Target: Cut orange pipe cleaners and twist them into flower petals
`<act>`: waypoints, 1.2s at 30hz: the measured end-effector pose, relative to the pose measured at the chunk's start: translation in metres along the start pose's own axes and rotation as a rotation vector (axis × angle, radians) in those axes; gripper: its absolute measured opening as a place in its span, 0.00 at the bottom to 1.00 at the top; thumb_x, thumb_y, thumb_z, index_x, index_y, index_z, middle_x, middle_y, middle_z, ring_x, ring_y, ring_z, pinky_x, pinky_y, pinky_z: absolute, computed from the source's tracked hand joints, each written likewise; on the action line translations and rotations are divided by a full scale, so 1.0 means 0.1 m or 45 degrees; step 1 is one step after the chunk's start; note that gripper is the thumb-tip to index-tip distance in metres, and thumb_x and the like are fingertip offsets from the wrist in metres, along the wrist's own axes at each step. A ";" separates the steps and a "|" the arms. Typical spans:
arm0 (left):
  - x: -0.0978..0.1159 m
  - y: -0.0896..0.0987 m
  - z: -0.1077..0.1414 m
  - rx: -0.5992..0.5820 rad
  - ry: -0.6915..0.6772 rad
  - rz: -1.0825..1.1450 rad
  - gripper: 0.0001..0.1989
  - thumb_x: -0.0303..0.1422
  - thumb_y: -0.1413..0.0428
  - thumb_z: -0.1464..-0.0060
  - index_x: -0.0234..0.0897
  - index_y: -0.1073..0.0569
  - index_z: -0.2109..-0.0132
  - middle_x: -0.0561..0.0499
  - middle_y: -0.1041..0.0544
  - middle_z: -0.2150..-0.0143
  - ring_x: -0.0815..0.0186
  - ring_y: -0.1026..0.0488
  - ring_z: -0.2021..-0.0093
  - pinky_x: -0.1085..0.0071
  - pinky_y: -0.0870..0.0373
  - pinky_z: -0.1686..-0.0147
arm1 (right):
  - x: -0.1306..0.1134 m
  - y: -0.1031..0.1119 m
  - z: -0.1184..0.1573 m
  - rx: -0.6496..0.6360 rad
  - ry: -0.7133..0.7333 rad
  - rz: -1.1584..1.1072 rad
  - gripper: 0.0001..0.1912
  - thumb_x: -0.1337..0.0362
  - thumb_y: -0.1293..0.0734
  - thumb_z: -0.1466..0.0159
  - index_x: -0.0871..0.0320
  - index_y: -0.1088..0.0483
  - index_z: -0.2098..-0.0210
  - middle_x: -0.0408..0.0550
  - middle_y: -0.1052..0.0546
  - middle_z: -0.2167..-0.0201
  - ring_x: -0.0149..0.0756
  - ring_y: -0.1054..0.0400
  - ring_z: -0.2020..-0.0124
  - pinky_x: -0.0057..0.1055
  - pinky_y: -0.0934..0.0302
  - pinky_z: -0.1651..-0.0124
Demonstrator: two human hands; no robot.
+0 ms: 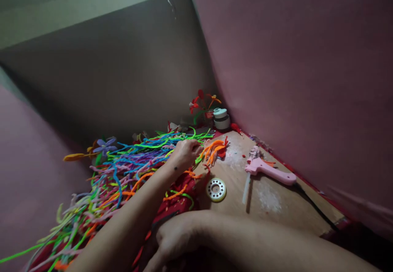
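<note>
My left hand (pixel 186 154) reaches across to the far end of a big heap of colourful pipe cleaners (pixel 132 169). Its fingers curl inward beside a small bunch of orange pipe cleaners (pixel 215 148), with green ones just under the fingers. Whether it pinches one of them is hidden. Close to me, my right hand (pixel 175 236) is bent at the wrist and closed over the red cloth (pixel 164 208). A thin dark edge shows by its knuckles, but what it holds is out of sight.
On the wooden board (pixel 233 202) lie a pink glue gun (pixel 270 170) with a glue stick and cord, and a round holed disc (pixel 216 189). Behind stand a white-lidded container (pixel 221 118) and red pipe-cleaner flowers (pixel 201 100). A purple flower (pixel 105 146) is at left. Walls enclose the corner.
</note>
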State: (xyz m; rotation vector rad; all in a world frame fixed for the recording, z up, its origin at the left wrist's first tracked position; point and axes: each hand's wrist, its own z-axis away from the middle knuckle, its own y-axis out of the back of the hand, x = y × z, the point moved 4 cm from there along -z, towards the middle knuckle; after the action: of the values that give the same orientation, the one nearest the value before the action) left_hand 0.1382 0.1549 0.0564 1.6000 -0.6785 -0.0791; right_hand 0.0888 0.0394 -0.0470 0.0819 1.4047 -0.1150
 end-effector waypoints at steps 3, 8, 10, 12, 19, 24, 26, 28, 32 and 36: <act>-0.12 0.30 0.43 0.026 0.025 0.007 0.12 0.38 0.50 0.48 0.36 0.28 0.72 0.57 0.34 0.83 0.73 0.37 0.81 0.77 0.45 0.79 | -0.06 -0.04 0.09 0.016 -0.037 0.094 0.18 0.51 0.27 0.54 0.59 0.31 0.75 0.37 0.34 0.83 0.24 0.44 0.84 0.21 0.49 0.84; -0.68 0.80 1.12 0.261 0.312 0.334 0.12 0.40 0.47 0.50 0.35 0.29 0.70 0.58 0.35 0.85 0.74 0.41 0.85 0.78 0.47 0.83 | -0.07 -0.14 0.12 0.047 0.003 0.069 0.16 0.53 0.29 0.50 0.59 0.30 0.70 0.38 0.33 0.81 0.22 0.45 0.85 0.19 0.51 0.85; -0.94 0.91 1.35 0.350 0.400 0.440 0.11 0.39 0.45 0.53 0.35 0.28 0.68 0.57 0.33 0.82 0.74 0.40 0.84 0.78 0.46 0.83 | -0.06 -0.17 0.12 0.039 -0.036 0.065 0.15 0.55 0.30 0.49 0.60 0.31 0.70 0.38 0.32 0.81 0.21 0.44 0.85 0.18 0.51 0.85; -1.13 0.96 1.51 0.402 0.360 0.426 0.09 0.36 0.44 0.55 0.35 0.27 0.67 0.56 0.29 0.77 0.73 0.35 0.79 0.77 0.40 0.78 | -0.06 -0.19 0.12 0.062 -0.068 0.039 0.14 0.56 0.30 0.49 0.61 0.30 0.71 0.38 0.32 0.82 0.21 0.44 0.86 0.18 0.52 0.86; -1.32 0.77 1.58 0.293 0.128 -0.122 0.11 0.32 0.51 0.48 0.38 0.24 0.64 0.51 0.24 0.64 0.69 0.29 0.66 0.76 0.35 0.64 | -0.05 -0.16 0.13 0.171 -0.081 -0.153 0.15 0.58 0.28 0.51 0.63 0.29 0.69 0.38 0.31 0.83 0.20 0.46 0.88 0.18 0.54 0.88; -1.38 0.63 1.46 0.327 0.222 -0.332 0.08 0.32 0.46 0.50 0.38 0.24 0.65 0.49 0.24 0.67 0.64 0.29 0.66 0.70 0.36 0.64 | -0.06 -0.12 0.13 0.282 -0.049 -0.191 0.16 0.59 0.28 0.50 0.64 0.29 0.67 0.39 0.30 0.83 0.19 0.46 0.89 0.18 0.54 0.88; -1.38 0.57 1.43 0.340 0.218 -0.411 0.06 0.32 0.46 0.51 0.39 0.24 0.67 0.48 0.25 0.69 0.62 0.30 0.66 0.68 0.37 0.64 | -0.06 -0.11 0.13 0.340 -0.026 -0.193 0.16 0.59 0.28 0.50 0.65 0.29 0.67 0.39 0.30 0.83 0.19 0.46 0.89 0.18 0.54 0.88; -1.36 0.53 1.42 0.372 0.189 -0.472 0.07 0.31 0.47 0.49 0.38 0.25 0.69 0.48 0.27 0.71 0.62 0.31 0.67 0.67 0.38 0.64 | -0.08 -0.07 0.13 0.464 0.013 -0.213 0.15 0.60 0.29 0.50 0.65 0.29 0.67 0.39 0.30 0.84 0.19 0.46 0.89 0.18 0.55 0.88; -1.29 0.49 1.46 0.502 0.063 -0.535 0.10 0.32 0.52 0.44 0.37 0.27 0.68 0.46 0.27 0.67 0.61 0.34 0.63 0.65 0.40 0.61 | -0.18 0.10 0.14 0.835 0.173 -0.411 0.14 0.58 0.33 0.45 0.63 0.32 0.64 0.39 0.29 0.82 0.20 0.46 0.90 0.19 0.56 0.88; -1.24 0.48 1.55 0.582 -0.098 -0.551 0.11 0.33 0.54 0.42 0.38 0.28 0.67 0.47 0.27 0.66 0.61 0.36 0.62 0.65 0.41 0.59 | -0.33 0.30 0.19 1.146 0.463 -0.933 0.16 0.54 0.35 0.41 0.62 0.34 0.64 0.40 0.30 0.82 0.21 0.45 0.88 0.19 0.56 0.87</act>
State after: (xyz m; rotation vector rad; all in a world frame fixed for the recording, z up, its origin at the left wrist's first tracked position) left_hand -0.0487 0.0752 0.0331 2.1770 -0.4133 -0.3230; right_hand 0.1059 0.0678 -0.0119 0.3401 1.5867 -1.3951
